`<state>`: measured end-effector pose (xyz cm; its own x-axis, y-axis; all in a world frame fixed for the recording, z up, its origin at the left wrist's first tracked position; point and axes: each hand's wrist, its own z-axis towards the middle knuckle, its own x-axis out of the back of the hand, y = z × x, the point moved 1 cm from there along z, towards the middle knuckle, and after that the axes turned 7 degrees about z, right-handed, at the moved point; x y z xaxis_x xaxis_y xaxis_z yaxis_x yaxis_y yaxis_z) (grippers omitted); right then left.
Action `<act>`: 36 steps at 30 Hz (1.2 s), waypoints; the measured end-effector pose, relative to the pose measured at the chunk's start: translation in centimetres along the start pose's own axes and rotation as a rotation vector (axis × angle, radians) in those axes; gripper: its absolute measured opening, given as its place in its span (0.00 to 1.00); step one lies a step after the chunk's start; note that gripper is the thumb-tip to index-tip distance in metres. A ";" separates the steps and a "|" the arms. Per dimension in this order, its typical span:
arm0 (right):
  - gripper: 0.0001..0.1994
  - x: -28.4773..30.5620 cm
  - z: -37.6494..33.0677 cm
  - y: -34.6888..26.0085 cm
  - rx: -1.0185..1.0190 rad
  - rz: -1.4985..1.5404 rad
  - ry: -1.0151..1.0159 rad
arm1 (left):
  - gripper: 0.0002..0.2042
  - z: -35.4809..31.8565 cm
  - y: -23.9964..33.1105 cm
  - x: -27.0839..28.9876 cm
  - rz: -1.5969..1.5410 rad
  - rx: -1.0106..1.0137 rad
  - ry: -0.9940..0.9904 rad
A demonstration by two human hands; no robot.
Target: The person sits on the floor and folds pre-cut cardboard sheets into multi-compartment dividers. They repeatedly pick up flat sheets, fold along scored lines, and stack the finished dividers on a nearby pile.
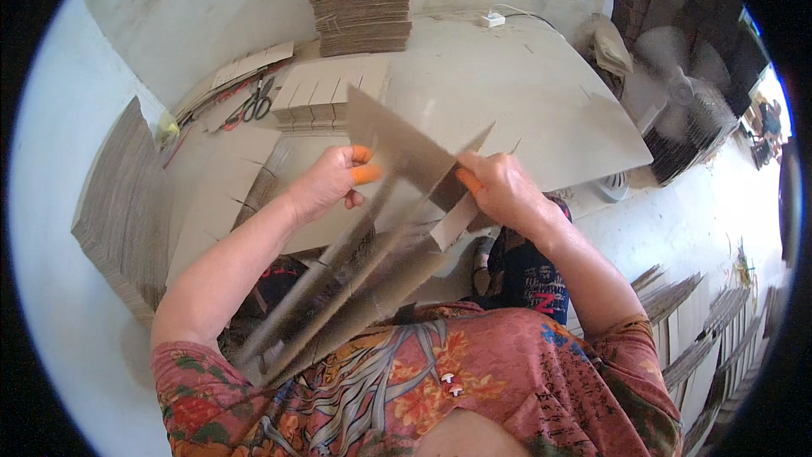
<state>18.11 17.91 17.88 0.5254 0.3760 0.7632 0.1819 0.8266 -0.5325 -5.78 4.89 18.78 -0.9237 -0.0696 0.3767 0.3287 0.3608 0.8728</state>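
Note:
A slotted brown cardboard divider (406, 148) is held over my lap, several of its strips crossing and fanned out toward my chest. Motion blurs the long strips (338, 279). My right hand (503, 190) pinches the divider where the strips meet, thumb and fingers closed on it. Just left of the raised strip is my left hand (330, 182), its fingers apart and slightly curled, with nothing visible between them. Orange covers sit on fingers of both hands. Behind the divider, a neat pile of slotted cardboard strips (326, 93) lies on the table.
A tall cardboard stack (355, 0) stands at the back of the pale table (507, 93). Scissors (258, 106) lie at the left, near another cardboard stack (123, 203). A fan (681, 89) stands at the right. More cardboard dividers (702, 338) are at the lower right.

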 end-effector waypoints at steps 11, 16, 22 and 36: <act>0.10 -1.0 2.6 4.6 -0.139 -0.227 -0.147 | 0.33 1.5 -13.3 10.4 0.970 0.015 0.653; 0.13 1.0 5.4 0.7 -0.002 -0.335 0.013 | 0.31 -4.0 -26.1 20.0 0.793 0.332 0.866; 0.14 -2.6 8.6 0.5 0.078 -0.548 -0.050 | 0.18 -5.5 -19.7 18.9 0.995 0.346 0.674; 0.12 -6.0 8.6 3.7 0.040 -0.335 -0.063 | 0.17 -3.1 -21.8 20.6 1.118 0.271 0.588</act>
<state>8.45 22.34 14.47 0.3890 0.1047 0.9153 0.3025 0.9239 -0.2342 -31.40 -7.25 8.47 0.0727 0.0193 0.9972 0.7490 0.6592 -0.0673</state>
